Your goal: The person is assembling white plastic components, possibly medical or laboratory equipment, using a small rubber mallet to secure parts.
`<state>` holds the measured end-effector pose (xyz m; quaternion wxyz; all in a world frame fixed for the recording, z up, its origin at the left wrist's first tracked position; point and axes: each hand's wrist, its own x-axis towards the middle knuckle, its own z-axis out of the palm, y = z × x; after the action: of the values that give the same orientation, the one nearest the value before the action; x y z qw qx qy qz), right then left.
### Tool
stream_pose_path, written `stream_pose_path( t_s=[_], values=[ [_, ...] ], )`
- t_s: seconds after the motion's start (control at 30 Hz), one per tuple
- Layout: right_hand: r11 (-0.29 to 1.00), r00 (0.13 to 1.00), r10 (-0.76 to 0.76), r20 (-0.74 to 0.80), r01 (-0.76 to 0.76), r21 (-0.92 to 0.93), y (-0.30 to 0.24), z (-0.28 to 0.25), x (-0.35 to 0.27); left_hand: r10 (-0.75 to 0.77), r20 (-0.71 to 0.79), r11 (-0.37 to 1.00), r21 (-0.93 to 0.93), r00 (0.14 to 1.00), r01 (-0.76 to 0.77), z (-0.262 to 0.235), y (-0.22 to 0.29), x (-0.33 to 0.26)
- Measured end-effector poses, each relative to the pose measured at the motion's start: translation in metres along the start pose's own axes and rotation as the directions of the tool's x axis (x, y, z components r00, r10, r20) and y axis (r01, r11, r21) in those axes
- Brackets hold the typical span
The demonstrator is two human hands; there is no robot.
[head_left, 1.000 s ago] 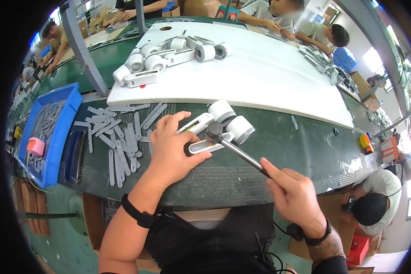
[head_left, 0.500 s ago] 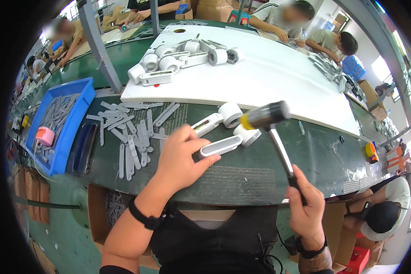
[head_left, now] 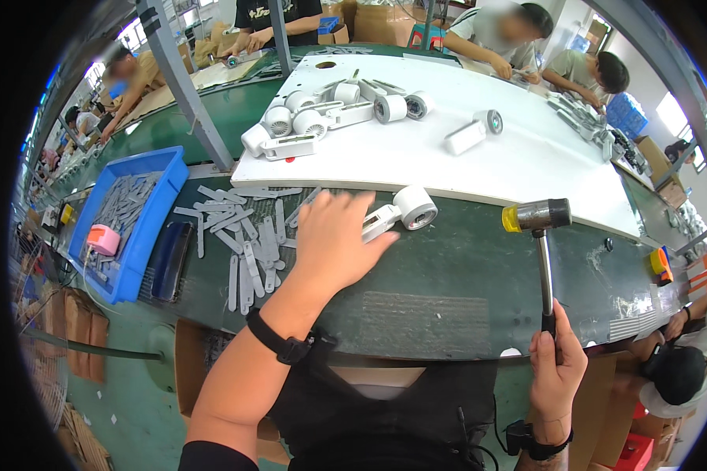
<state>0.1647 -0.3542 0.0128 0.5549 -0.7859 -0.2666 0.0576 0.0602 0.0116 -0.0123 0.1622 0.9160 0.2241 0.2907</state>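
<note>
Got one mallet clamped upright in the right grip, plus one white unit on the bench by the palm-down, spread-apart left grip.

Left grip is kinda smeared and covers the near end of the white device, so can't tell if it's actually touching. Right grip hides the bottom of the hammer. Top edge chops off the black-shirted person above the shoulders. White speck on the table? Way too tiny to ID.
</note>
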Motion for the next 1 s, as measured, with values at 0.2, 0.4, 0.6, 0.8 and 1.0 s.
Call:
stream_pose_path(
  t_s=[0.2, 0.4, 0.6, 0.8, 1.0],
  values=[
    [0.998, 0.998, 0.068, 0.012, -0.068, 0.014, 0.014, 0.004, -0.001, 0.021, 0.280, 1.000, -0.002, 0.960, -0.022, -0.024, -0.003, -0.039],
    [0.995, 0.995, 0.096, 0.003, -0.096, 0.023, 0.014, 0.005, -0.003, 0.008, 0.116, 0.959, -0.281, 0.993, 0.025, -0.042, -0.020, -0.033],
    [1.000, 1.000, 0.009, 0.021, -0.008, -0.021, 0.020, 0.002, -0.006, -0.223, 0.201, 0.974, 0.082, 0.954, 0.211, -0.085, -0.073, -0.019],
    [0.996, 0.998, 0.059, 0.033, -0.061, 0.063, 0.012, 0.003, -0.007, 0.141, 0.410, 0.980, 0.069, 0.901, -0.185, -0.094, -0.078, -0.029],
    [0.998, 0.998, 0.056, 0.018, -0.057, 0.036, 0.004, 0.007, -0.008, 0.278, 0.370, 0.953, 0.008, 0.886, -0.302, -0.084, -0.067, -0.028]
  ],
)
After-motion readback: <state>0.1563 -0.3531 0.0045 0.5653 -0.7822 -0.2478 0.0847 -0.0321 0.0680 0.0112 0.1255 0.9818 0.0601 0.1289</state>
